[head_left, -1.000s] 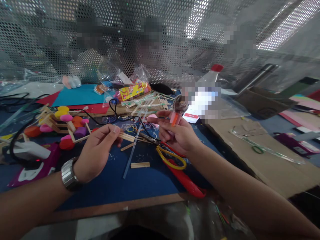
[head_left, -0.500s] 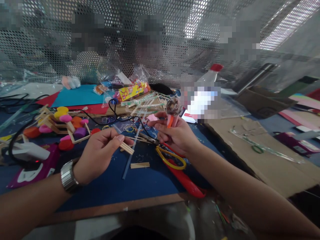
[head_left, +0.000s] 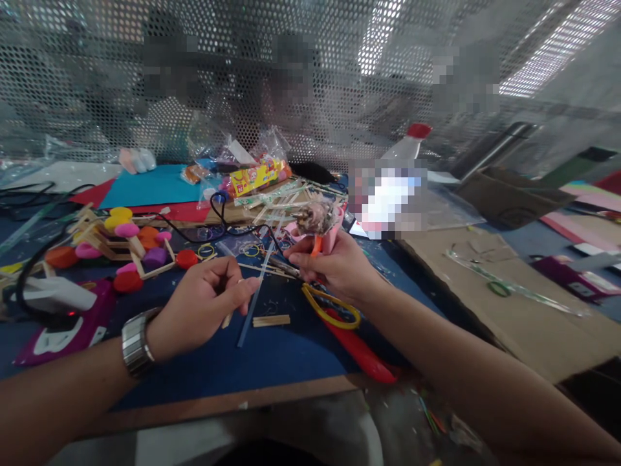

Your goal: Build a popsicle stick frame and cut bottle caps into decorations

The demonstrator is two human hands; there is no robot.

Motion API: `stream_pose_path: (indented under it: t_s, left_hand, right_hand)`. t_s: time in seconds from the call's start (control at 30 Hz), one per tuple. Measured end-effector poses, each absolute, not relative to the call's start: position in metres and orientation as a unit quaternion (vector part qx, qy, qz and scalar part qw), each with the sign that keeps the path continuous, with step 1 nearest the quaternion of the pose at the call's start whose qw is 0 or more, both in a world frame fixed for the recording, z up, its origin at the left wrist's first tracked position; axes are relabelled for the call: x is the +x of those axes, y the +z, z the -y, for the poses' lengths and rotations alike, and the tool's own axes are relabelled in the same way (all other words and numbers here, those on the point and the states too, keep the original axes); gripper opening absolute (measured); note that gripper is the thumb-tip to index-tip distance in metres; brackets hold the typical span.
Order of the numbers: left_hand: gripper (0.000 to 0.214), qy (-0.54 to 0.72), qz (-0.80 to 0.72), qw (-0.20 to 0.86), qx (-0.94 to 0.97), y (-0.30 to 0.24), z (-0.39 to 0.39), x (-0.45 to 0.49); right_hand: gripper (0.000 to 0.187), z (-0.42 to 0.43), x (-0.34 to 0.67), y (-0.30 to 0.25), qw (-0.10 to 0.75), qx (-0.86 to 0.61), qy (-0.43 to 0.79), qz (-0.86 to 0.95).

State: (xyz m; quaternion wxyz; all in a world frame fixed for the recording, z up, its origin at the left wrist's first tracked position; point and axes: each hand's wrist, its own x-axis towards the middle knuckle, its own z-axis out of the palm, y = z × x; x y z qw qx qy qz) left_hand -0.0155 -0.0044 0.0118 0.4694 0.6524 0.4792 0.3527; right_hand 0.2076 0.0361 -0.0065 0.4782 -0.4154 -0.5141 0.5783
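My left hand [head_left: 206, 294], with a metal watch on its wrist, is closed in a pinch on wooden sticks [head_left: 226, 321]. Only a short end shows below the fingers; the rest is hidden. In my right hand [head_left: 339, 262] is a pink glue gun [head_left: 330, 238] with an orange trigger, its nozzle end caked in brownish residue and pointing left. Between the hands, a clear glue stick [head_left: 250, 309] lies on the blue tabletop, beside a small row of wooden sticks [head_left: 272, 320]. Pliers or scissors with yellow loop handles [head_left: 334, 310] and a red-handled tool [head_left: 361, 349] lie below my right wrist.
A stick frame with coloured discs [head_left: 140, 239] stands at left, near a purple power strip [head_left: 92, 323] with a white plug. Black cable crosses the table. Behind are a yellow-labelled packet [head_left: 257, 178], a lit phone [head_left: 388, 197] and a red-capped bottle [head_left: 407, 145]. Cardboard [head_left: 499, 304] lies at right.
The glue gun's nozzle has swung from upright toward the left. My left hand has turned and moved slightly right, and the sticks in it now point downward, mostly hidden.
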Motion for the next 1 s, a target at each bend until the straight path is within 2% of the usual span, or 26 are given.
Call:
stream_pose_path:
  t_s: [0.2, 0.43, 0.57, 0.73, 1.0]
  left_hand:
    - [0.035, 0.352, -0.474, 0.445, 0.673, 0.0138, 0.0062, -0.0146]
    - [0.029, 0.343, -0.454, 0.494, 0.657, 0.0107, 0.0067, -0.0135]
    - [0.018, 0.303, -0.443, 0.451, 0.713, 0.0092, 0.0073, -0.0152]
    - [0.036, 0.257, -0.419, 0.419, 0.764, 0.0062, 0.0089, -0.0179]
    - [0.035, 0.213, -0.387, 0.32, 0.838, 0.0058, 0.0105, -0.0193]
  right_hand:
    - [0.039, -0.0356, 0.2079, -0.0043, 0.471, -0.438, 0.565, 0.517]
    - [0.039, -0.0346, 0.2079, -0.0009, 0.472, -0.42, 0.561, 0.535]
    - [0.042, -0.0347, 0.2069, -0.0022, 0.482, -0.415, 0.576, 0.513]
    - [0.044, -0.0357, 0.2068, -0.0058, 0.499, -0.408, 0.594, 0.482]
    - [0.047, -0.0352, 0.2063, -0.005, 0.491, -0.401, 0.595, 0.494]
